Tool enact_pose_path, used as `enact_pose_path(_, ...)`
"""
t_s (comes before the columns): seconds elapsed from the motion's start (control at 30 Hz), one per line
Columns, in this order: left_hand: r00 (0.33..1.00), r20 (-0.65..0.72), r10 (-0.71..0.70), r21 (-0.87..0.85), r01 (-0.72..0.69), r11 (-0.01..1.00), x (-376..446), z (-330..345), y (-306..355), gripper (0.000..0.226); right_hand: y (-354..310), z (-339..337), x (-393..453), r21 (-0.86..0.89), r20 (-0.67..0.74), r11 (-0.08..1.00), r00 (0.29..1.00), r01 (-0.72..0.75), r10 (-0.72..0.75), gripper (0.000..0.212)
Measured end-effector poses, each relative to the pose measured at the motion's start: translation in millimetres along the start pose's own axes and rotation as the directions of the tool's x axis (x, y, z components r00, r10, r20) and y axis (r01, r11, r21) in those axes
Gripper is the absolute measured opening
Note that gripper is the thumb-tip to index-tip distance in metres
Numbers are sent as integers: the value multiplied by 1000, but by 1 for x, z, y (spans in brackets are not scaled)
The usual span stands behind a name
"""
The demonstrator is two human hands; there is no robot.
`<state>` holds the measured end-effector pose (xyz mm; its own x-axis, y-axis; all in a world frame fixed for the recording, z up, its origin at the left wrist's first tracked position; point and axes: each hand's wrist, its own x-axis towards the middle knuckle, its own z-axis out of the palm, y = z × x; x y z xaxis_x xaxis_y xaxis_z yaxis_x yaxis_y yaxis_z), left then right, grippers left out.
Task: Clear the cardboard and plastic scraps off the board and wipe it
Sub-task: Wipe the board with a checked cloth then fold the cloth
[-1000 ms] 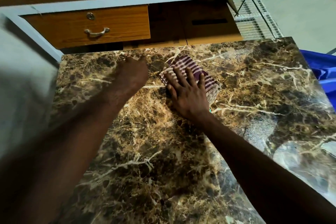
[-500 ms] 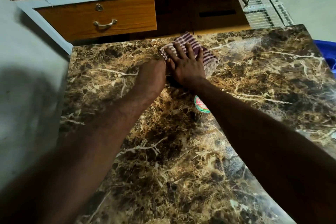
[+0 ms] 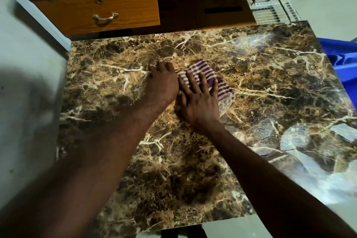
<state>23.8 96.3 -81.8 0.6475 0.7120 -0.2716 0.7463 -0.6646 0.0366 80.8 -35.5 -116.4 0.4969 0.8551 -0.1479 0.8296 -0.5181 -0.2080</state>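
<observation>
the board, a glossy slab patterned like brown marble with pale veins, fills most of the view, and no cardboard or plastic scraps show on the part of it that is visible. a folded cloth with purple and white stripes lies on it, nearer the far edge than the near one and about midway between the left and right edges. the right hand lies flat on the cloth with its fingers straight and spread, pressing it down onto the board; the grip is released, nothing curled round the fabric. part of the cloth sticks out past the fingertips and to the right of the hand. the left hand rests on the bare board just to the left of the cloth, its side touching the right hand; only its back and knuckles show, and whether its fingers are curled or holding anything cannot be told. both forearms reach in from the near edge of the board.

beyond the far edge stands a wooden desk with a drawer that has a metal handle and a keyhole. a white wire rack stands beyond the far right corner. something of blue plastic lies just past the right edge. bright reflections streak the board near its right edge.
</observation>
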Motion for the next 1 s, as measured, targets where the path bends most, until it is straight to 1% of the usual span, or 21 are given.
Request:
enact_pose_path(0.07, 1000, -4, 31, -39, -31, 999, -18, 11, 4, 69, 1, 6, -27, -10, 4, 1000, 1000, -21, 21, 61)
enact_pose_path(0.17, 993, -45, 105, -53, -108, 993, -52, 23, 6, 68, 2, 15, -63, -22, 22, 999, 999, -31, 31, 60)
enact_pose_path(0.27, 989, -54, 137, -109, -142, 984, -67, 27, 3, 68, 1, 17, -74, -6, 29, 999, 999, -36, 36, 59)
enact_pose_path(0.37, 989, -73, 125, -149, -135, 980, -66, 19, 0, 73, 1, 16, -72, 2, 28, 1000, 999, -20, 20, 59)
enact_pose_path(0.47, 983, -128, 134, -144, -152, 978, -64, 9, 1, 65, 4, 14, -58, -18, 37, 1000, 999, 3, -2, 61)
enact_pose_path(0.53, 977, -172, 129, -134, -153, 979, -63, 3, 0, 59, 5, 13, -39, -23, 38, 1000, 999, -11, 12, 62)
enact_pose_path(0.6, 975, -191, 113, -106, -135, 985, -60, -1, -3, 60, 2, 11, -16, -17, 32, 999, 999, -37, 37, 62)
enact_pose_path(0.73, 983, -162, 88, -24, -93, 995, -53, -2, -8, 64, -8, 13, 12, -5, 18, 995, 995, -99, 99, 64)
enact_pose_path(0.87, 989, -112, 94, 35, -90, 995, -50, -3, -5, 63, -12, 15, 14, 3, 25, 993, 992, -121, 121, 65)
enact_pose_path(0.93, 990, -103, 100, 33, -97, 995, -51, -4, -3, 63, -14, 15, 10, 13, 25, 991, 991, -131, 131, 64)
enact_pose_path(1.0, 990, -99, 102, -10, -104, 995, -54, -2, -2, 63, -17, 18, 0, 18, 28, 990, 990, -141, 141, 65)
